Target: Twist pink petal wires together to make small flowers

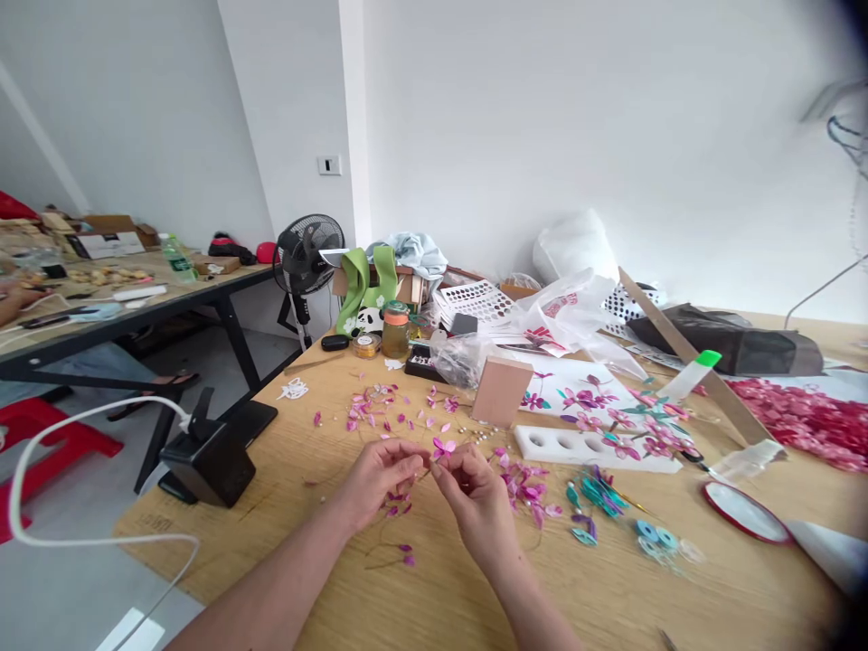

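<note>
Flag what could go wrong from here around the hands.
The small flower, at the fingertips of the left hand and right hand, might slip or bend. The right hand could brush the pink petals beside it. The beads might roll if nudged.

The scene is bright and evenly lit, with soft, diffuse light that turns the right-hand wall a pale, cool white, while the left-hand wall reads greyer. Shadows are faint and soft-edged on the wooden table and deepen under the far table at left. The white plastic bag is pale, its folds washed thin. Dark, blurred patches cut into the right edge at the top and bottom corners. Wide-angle stretching lengthens the forearms, and fine detail in the pink flower looks soft
</note>
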{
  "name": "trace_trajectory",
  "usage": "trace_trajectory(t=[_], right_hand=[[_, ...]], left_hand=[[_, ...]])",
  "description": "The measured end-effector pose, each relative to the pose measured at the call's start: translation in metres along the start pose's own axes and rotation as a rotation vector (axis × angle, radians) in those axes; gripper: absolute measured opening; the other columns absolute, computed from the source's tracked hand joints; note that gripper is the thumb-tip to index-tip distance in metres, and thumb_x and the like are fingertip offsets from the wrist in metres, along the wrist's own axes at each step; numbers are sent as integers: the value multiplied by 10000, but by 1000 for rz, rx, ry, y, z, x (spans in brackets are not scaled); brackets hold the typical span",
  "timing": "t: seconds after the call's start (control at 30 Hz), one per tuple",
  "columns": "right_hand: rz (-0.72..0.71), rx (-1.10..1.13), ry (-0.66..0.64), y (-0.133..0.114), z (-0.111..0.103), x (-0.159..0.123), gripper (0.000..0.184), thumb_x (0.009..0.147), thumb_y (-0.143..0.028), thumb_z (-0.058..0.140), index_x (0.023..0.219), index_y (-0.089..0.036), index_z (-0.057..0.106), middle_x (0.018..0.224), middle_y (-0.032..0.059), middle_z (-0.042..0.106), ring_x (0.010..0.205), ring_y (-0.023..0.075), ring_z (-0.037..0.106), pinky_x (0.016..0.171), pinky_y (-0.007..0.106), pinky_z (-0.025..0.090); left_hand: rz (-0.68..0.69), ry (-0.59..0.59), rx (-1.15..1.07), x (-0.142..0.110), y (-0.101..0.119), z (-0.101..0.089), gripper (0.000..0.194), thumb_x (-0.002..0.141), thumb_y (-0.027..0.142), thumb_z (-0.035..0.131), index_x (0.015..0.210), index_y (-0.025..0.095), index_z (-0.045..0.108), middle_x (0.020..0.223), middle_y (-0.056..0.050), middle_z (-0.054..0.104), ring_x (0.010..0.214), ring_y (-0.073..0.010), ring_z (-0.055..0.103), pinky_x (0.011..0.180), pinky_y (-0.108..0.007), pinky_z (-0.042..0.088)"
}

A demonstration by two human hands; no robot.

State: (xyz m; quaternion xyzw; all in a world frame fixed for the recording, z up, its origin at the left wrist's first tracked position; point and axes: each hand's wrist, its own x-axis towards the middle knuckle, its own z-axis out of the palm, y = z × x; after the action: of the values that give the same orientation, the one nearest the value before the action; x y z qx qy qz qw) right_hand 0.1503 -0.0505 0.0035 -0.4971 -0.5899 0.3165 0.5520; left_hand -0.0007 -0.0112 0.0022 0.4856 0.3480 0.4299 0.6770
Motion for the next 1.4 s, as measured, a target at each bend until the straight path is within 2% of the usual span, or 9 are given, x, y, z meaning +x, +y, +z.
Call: trace_trajectory(t=[0.13, 0.3, 0.47, 0.53, 0.7, 0.9, 1.0, 1.17, 1.4], right_hand=[[-5, 16, -27, 1, 2, -2, 254, 825, -382, 572, 671, -180, 562, 688, -3, 460, 592, 117, 411, 509, 230, 326], [-28, 1, -50, 1, 2, -2, 226, 833, -347, 570, 676, -185, 555, 696, -6, 460, 599, 117, 409, 518, 234, 323], [-50, -43, -34, 2, 0, 0, 220, 831, -353, 559, 695, -183, 585, 735, 21, 515, 651, 135, 447, 543, 240, 336], [10, -11, -29, 2, -2, 1, 224, 818, -374, 563, 713, -178, 594, 700, 12, 510, 604, 123, 432, 520, 236, 323], [368, 302, -74, -2, -4, 2, 272, 806, -442, 525, 724, -183, 527, 455, -73, 361, 408, 77, 269, 397, 208, 175], [447, 493, -141, -4, -4, 1, 350, 752, -485, 625, 663, -172, 497, 415, -94, 334, 378, 40, 206, 379, 198, 116], [473, 533, -146, -3, -4, 2, 331, 711, -449, 685, 669, -169, 512, 400, -101, 336, 366, 30, 194, 373, 193, 114], [483, 576, -138, -2, -5, 3, 299, 699, -411, 703, 667, -168, 532, 423, -81, 399, 365, 33, 264, 364, 183, 162], [491, 700, -174, -3, -7, 3, 240, 719, -362, 698, 690, -165, 564, 460, -54, 475, 383, 44, 348, 366, 173, 227]], left_hand=[[-31, -24, -67, -1, -1, 2, 283, 574, 300, 811, 797, 158, 711, 680, -19, 650, 539, -77, 487, 509, -209, 332], [5, -42, -6, -3, 3, 5, 248, 579, 293, 805, 763, 149, 722, 707, -35, 675, 644, -122, 568, 631, -249, 413], [189, 7, 247, -1, 3, 2, 190, 669, 317, 741, 770, 156, 742, 715, -45, 645, 689, -152, 568, 653, -268, 437], [284, 55, 314, 0, 1, 0, 154, 691, 303, 723, 751, 162, 741, 701, -46, 627, 677, -156, 564, 638, -270, 444], [454, 133, 477, 2, -2, -4, 116, 759, 268, 662, 754, 179, 737, 702, -55, 630, 692, -168, 573, 647, -275, 452], [569, 134, 637, 0, 0, -2, 147, 800, 261, 618, 751, 182, 733, 654, -43, 602, 670, -155, 547, 631, -260, 432], [532, 116, 623, 0, 0, -2, 162, 795, 286, 623, 742, 180, 732, 652, -42, 591, 668, -152, 541, 630, -256, 431], [338, 55, 461, 1, 3, -4, 198, 739, 350, 674, 741, 161, 734, 699, -50, 610, 700, -160, 550, 652, -270, 438], [163, -4, 266, -2, 9, -1, 170, 684, 317, 724, 687, 148, 728, 643, -15, 572, 648, -123, 492, 648, -260, 382]])
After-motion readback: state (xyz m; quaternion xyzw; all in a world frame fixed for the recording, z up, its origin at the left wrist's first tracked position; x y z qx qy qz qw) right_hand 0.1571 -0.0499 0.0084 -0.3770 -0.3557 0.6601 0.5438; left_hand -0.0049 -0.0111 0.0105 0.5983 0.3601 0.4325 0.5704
